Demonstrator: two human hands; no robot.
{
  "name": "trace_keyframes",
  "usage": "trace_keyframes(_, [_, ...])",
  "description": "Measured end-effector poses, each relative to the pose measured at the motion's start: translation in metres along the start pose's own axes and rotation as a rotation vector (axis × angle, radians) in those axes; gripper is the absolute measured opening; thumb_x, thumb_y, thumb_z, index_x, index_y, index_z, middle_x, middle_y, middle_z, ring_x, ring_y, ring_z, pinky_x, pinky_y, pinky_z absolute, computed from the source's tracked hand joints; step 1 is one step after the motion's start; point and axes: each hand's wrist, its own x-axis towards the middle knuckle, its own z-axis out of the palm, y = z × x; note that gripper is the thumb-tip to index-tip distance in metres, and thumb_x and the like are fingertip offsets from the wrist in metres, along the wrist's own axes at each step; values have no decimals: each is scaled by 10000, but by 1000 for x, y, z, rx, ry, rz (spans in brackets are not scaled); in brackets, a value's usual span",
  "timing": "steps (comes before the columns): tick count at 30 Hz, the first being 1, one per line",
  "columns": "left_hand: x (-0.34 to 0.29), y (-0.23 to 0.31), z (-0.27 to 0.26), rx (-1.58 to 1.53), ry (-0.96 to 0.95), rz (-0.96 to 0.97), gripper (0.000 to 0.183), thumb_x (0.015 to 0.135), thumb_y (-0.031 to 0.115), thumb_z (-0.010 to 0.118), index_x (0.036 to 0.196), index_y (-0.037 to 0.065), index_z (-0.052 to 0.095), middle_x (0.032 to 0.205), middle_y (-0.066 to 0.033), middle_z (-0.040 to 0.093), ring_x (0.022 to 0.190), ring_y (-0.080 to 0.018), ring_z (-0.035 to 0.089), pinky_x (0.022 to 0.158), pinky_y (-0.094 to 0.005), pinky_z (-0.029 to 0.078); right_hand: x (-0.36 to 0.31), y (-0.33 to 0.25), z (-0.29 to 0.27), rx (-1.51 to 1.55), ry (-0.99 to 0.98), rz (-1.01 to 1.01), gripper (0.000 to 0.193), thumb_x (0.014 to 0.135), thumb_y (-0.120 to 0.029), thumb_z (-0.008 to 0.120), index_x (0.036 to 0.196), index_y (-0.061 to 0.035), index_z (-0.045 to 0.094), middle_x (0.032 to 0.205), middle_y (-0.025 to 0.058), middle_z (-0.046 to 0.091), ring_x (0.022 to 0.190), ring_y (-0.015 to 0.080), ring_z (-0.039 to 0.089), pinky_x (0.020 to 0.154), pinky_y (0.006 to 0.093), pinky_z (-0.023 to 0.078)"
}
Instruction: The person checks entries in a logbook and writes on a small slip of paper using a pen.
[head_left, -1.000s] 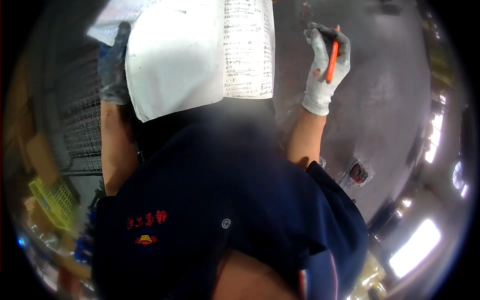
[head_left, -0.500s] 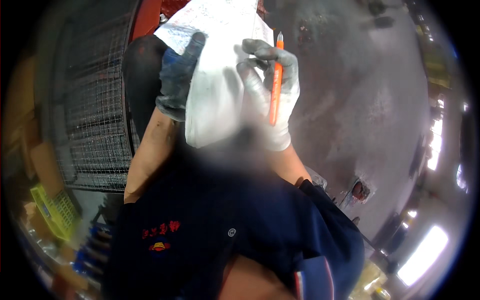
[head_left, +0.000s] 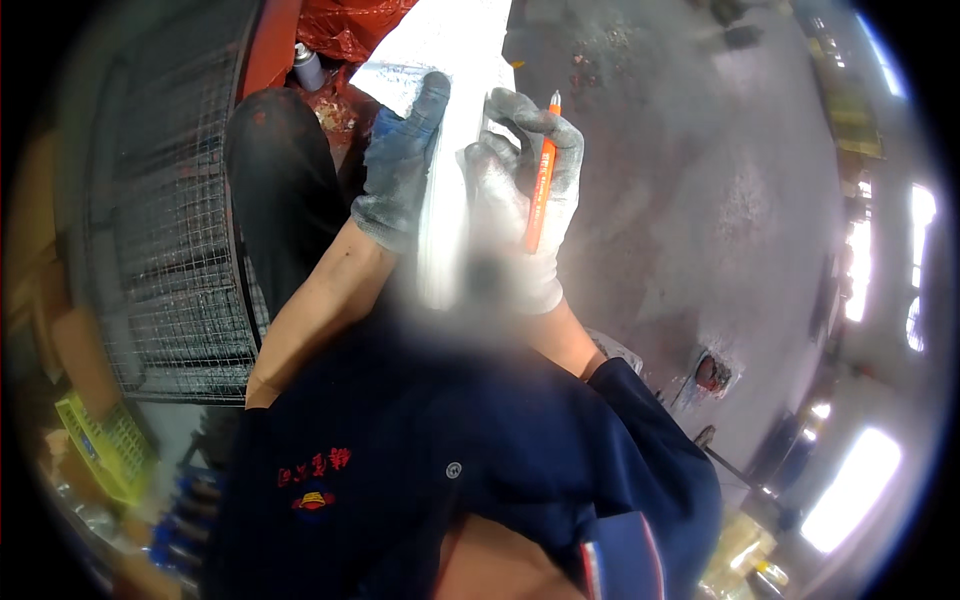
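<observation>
My left hand [head_left: 405, 165], in a dark grey and blue glove, grips a stack of white paper sheets [head_left: 448, 215] along its left side, the thumb lying on top. A sheet corner with faint writing sticks out past that thumb. At the stack's right edge is my right hand [head_left: 508, 195], in a white glove with grey-stained fingers. Between its curled fingers sits an orange pen [head_left: 543, 185], tip pointing up and away. The right fingertips are at the paper's edge; whether they pinch a sheet I cannot tell. A blurred patch hides the stack's near end.
Left of me stands a dark wire-mesh rack [head_left: 175, 250]. Beyond my knee [head_left: 280, 160] are a spray can [head_left: 308, 68] and red plastic sheeting [head_left: 350, 28]. A yellow-green crate [head_left: 100, 445] is at the lower left. Grey floor [head_left: 690, 200] stretches to the right.
My left hand has moved right, closer to my right hand, and the paper now looks narrower and bent or tilted. The right hand shifted slightly left with the pen. The spray can has come into view.
</observation>
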Motion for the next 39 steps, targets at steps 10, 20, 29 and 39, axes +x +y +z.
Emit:
trace_keyframes(10, [8, -16, -3, -4, 28, -23, 397, 994, 356, 652, 1212, 30, 591, 1032, -98, 696, 879, -157, 677, 738, -258, 574, 0, -4, -2, 27, 31, -12, 443, 904, 69, 637, 1292, -97, 500, 1349, 175, 568, 1209, 254, 583, 913, 348, 549])
trace_keyframes(20, [29, -31, -13, 381, 83, 146, 292, 951, 230, 729, 1141, 23, 648, 917, -50, 696, 687, -115, 637, 567, -226, 510, 3, -23, -22, 115, 100, 166, 492, 881, 55, 711, 1296, -51, 468, 1370, 187, 521, 1251, 254, 555, 1057, 392, 485])
trace_keyframes(29, [27, -29, 6, 603, 163, 216, 244, 904, 209, 775, 1025, 14, 691, 751, 3, 661, 459, -49, 503, 375, -204, 348, 7, -25, -32, 18, 104, 185, 348, 934, -12, 673, 1240, -5, 507, 1263, 175, 615, 1179, 205, 597, 997, 344, 495])
trace_keyframes(39, [22, -27, 3, 519, 221, 203, 262, 890, 186, 784, 1049, 6, 680, 747, 4, 656, 446, -49, 473, 392, -204, 352, 16, -36, -27, -301, 109, 114, 311, 913, -30, 697, 1188, 6, 555, 1089, 90, 664, 1006, 130, 631, 917, 272, 499])
